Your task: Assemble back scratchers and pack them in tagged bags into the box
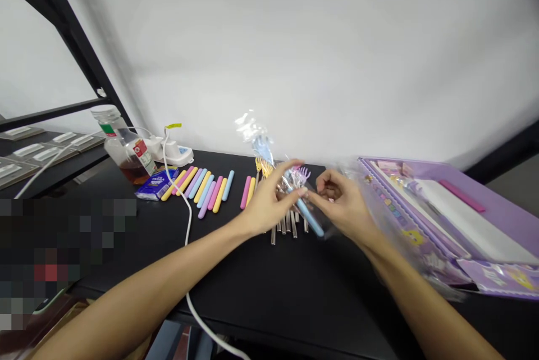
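My left hand point(269, 203) is closed around a back scratcher with a blue handle point(311, 218) and a blue claw-shaped head point(261, 149). Clear plastic film point(249, 126) shines around its head end. Close beside it, my right hand point(343, 203) has thumb and fingers pinched together near the upper end of the handle, seemingly on the clear wrapper. Behind and below the hands lie metal rods point(283, 225) with yellow claw heads point(264, 166) and purple claw heads point(301, 174), partly hidden by my left hand. Pink and yellow handles point(247, 191) lie just left of them.
A row of several pastel handles point(206, 188) lies at left, beside a purple packet point(158, 185) and a bottle of dark liquid point(126, 149). A white cable point(189, 225) crosses the black table point(269, 292). At right stands a purple box point(421, 225) with plastic film.
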`<state>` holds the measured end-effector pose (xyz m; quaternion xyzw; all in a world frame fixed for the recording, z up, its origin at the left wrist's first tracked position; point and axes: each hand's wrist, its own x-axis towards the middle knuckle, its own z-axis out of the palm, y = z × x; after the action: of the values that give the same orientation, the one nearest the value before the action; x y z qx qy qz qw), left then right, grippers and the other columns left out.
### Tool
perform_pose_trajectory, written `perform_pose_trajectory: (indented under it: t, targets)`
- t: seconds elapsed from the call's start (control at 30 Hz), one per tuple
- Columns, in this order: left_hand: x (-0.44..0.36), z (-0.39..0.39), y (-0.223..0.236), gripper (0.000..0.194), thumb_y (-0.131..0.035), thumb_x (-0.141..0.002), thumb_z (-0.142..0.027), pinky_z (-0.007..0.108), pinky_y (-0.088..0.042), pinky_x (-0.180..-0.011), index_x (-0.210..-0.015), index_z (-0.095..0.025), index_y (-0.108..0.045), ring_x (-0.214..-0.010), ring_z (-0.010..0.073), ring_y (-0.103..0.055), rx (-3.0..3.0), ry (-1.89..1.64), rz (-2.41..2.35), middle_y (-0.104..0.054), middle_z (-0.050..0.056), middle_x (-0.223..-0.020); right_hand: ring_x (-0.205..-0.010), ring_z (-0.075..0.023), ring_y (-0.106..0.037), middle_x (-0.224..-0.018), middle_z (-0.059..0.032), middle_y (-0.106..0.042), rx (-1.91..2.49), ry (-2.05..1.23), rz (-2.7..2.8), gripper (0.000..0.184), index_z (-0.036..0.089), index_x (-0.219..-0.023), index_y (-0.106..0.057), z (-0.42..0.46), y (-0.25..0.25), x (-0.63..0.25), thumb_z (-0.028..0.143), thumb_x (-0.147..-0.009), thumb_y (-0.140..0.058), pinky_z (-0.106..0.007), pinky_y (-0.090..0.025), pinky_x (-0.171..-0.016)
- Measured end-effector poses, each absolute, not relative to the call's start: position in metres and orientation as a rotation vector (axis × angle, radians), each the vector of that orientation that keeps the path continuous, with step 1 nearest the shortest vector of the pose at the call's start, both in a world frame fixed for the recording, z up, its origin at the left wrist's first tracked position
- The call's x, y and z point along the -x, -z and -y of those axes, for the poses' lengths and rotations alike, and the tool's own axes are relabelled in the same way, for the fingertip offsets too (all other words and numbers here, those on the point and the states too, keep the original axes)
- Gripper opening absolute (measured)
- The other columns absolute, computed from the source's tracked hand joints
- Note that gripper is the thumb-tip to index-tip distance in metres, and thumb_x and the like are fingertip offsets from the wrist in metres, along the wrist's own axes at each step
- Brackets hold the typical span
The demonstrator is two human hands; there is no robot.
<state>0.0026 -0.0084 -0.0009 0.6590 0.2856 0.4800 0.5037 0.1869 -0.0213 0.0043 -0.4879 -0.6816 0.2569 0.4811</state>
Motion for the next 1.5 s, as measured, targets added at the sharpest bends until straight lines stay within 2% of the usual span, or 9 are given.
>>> perform_pose_trajectory:
  t: [0.1, 0.27, 0.43, 0.73, 0.9, 1.03, 1.2, 1.33, 1.5]
  targets:
    - [-0.004, 0.009, 0.003, 0.046, -0.064, -0.092, -0.042, 0.034, -0.058, -0.057, -0.136, -0.031, -0.057, -0.051, 0.0124, -0.056, -1.677, -1.163, -0.731, -0.068, 0.004, -0.093, -0.063, -0.0107, -0.048, -0.081, 0.0014, -0.055, 1.159, -0.661, 1.689, 0.029, 0.021, -0.084, -0.054, 0.022, -0.011, -0.192, 0.038, -0.08, -0.078, -0.027, -0.039, -0.056]
    - [0.014, -0.017, -0.004, 0.051, -0.068, -0.09, -0.04, 0.04, -0.064, -0.079, -0.136, -0.026, -0.052, -0.079, 0.0198, -0.072, -1.475, -1.334, -0.709, -0.067, 0.003, -0.089, -0.079, -0.015, -0.061, -0.097, -0.0031, -0.064, 1.098, -0.922, 1.735, 0.034, 0.021, -0.099, -0.059, 0.024, -0.023, -0.208, 0.037, -0.078, -0.081, -0.03, -0.05, -0.069]
    - [0.022, -0.026, -0.008, 0.054, -0.071, -0.089, -0.04, 0.038, -0.065, -0.079, -0.135, -0.022, -0.049, -0.08, 0.0189, -0.072, -1.425, -1.376, -0.725, -0.065, -0.001, -0.078, -0.073, -0.0165, -0.068, -0.08, 0.0005, -0.068, 1.14, -1.032, 1.676, 0.039, 0.022, -0.093, -0.055, 0.022, -0.018, -0.206, 0.034, -0.072, -0.086, -0.027, -0.051, -0.062]
    - [0.014, -0.017, -0.006, 0.053, -0.068, -0.092, -0.035, 0.042, -0.063, -0.089, -0.138, -0.026, -0.044, -0.091, 0.0203, -0.073, -1.461, -1.296, -0.637, -0.067, 0.003, -0.094, -0.06, -0.0155, -0.07, -0.069, 0.0034, -0.065, 1.087, -0.959, 1.54, 0.038, 0.021, -0.078, -0.051, 0.022, -0.008, -0.194, 0.033, -0.071, -0.087, -0.025, -0.052, -0.054]
    - [0.015, -0.017, -0.009, 0.052, -0.066, -0.093, -0.034, 0.04, -0.065, -0.078, -0.14, -0.03, -0.045, -0.092, 0.0216, -0.071, -1.463, -1.243, -0.634, -0.06, 0.003, -0.097, -0.063, -0.0147, -0.067, -0.078, 0.0022, -0.063, 1.092, -1.023, 1.672, 0.027, 0.022, -0.095, -0.06, 0.022, -0.011, -0.201, 0.033, -0.08, -0.08, -0.028, -0.054, -0.059]
    - [0.022, -0.023, -0.012, 0.055, -0.066, -0.093, -0.034, 0.041, -0.064, -0.079, -0.141, -0.029, -0.042, -0.088, 0.0207, -0.07, -1.429, -1.253, -0.659, -0.06, 0.003, -0.095, -0.093, -0.019, -0.065, -0.106, -0.0037, -0.063, 0.884, -0.915, 1.716, 0.025, 0.03, -0.115, -0.067, 0.019, -0.016, -0.218, 0.028, -0.09, -0.065, -0.031, -0.056, -0.072]
    - [0.027, -0.023, -0.016, 0.06, -0.066, -0.093, -0.038, 0.044, -0.062, -0.079, -0.145, -0.031, -0.038, -0.087, 0.0215, -0.068, -1.44, -1.18, -0.66, -0.062, 0.003, -0.093, -0.132, -0.0275, -0.048, -0.149, -0.0026, -0.044, 0.892, -0.749, 1.977, 0.021, 0.034, -0.105, -0.076, 0.026, -0.021, -0.215, 0.027, -0.085, -0.074, -0.045, -0.046, -0.108]
    - [0.023, -0.016, -0.016, 0.06, -0.068, -0.092, -0.037, 0.045, -0.063, -0.079, -0.144, -0.03, -0.04, -0.091, 0.0231, -0.068, -1.496, -1.1, -0.62, -0.062, 0.006, -0.103, -0.122, -0.0266, -0.055, -0.141, -0.0043, -0.05, 0.921, -0.712, 1.944, 0.009, 0.027, -0.08, -0.076, 0.028, -0.016, -0.197, 0.034, -0.079, -0.082, -0.046, -0.046, -0.107]
    - [0.022, -0.015, -0.013, 0.052, -0.067, -0.093, -0.038, 0.043, -0.06, -0.086, -0.138, -0.029, -0.043, -0.092, 0.0208, -0.068, -1.607, -1.105, -0.595, -0.064, 0.007, -0.107, -0.083, -0.0191, -0.066, -0.098, -0.0043, -0.066, 1.058, -1.055, 1.608, 0.027, 0.022, -0.084, -0.063, 0.024, -0.011, -0.188, 0.04, -0.078, -0.081, -0.036, -0.056, -0.073]
